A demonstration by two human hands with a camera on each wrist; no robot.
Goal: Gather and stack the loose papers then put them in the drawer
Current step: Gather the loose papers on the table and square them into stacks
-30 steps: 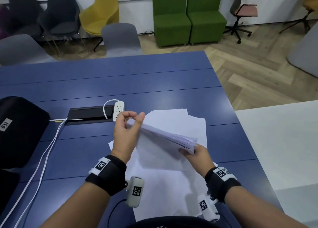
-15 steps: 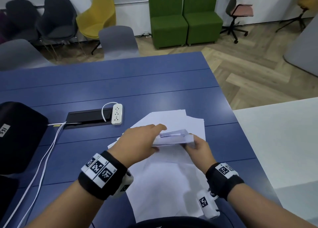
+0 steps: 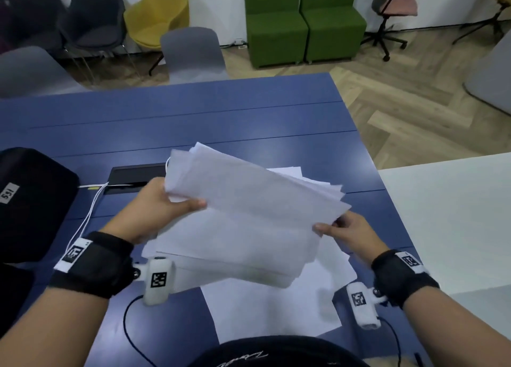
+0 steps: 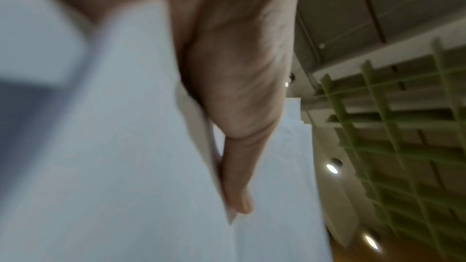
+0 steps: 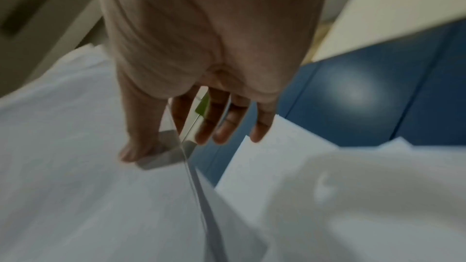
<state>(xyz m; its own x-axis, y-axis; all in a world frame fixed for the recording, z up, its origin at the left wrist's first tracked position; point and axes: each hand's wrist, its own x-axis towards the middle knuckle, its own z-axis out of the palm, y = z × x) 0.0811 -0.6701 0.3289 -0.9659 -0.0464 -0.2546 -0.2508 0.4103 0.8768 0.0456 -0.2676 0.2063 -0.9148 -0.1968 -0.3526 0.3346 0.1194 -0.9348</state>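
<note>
Stack of papers (image 3: pixel 249 200) held up off the blue desk (image 3: pixel 221 123), between both hands. Left hand (image 3: pixel 163 209): thumb on top, fingers clamped on the stack's left edge. Right hand (image 3: pixel 351 234): thumb and fingers pinching its right corner. Loose sheets (image 3: pixel 271 305) lie on the desk below the fingers.

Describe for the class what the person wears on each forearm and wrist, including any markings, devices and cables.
Both forearms are bare, with no sleeves. The left hand and right hand each sit above a wide black wrist strap bearing white tags printed with black square codes. Under each wrist hangs a small white cylindrical camera, also code-marked, with a thin black cable trailing from it.
</note>
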